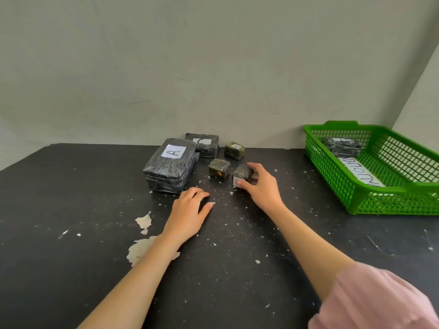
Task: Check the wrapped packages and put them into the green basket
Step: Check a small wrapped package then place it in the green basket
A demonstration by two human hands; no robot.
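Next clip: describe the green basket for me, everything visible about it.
The green basket is a shallow rectangular plastic-looking tray with lattice walls and floor, a solid rim and a handle tab at its far end. It stands flat on the dark table at the right, near the wall, partly cut off by the picture's edge. Inside lie one dark wrapped package and a white paper strip with handwritten letters.

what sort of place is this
Likely a plain packing or sorting bench: a chipped black tabletop against a bare grey wall, black plastic-wrapped packages with paper letter labels, and a green plastic mesh basket holding one.
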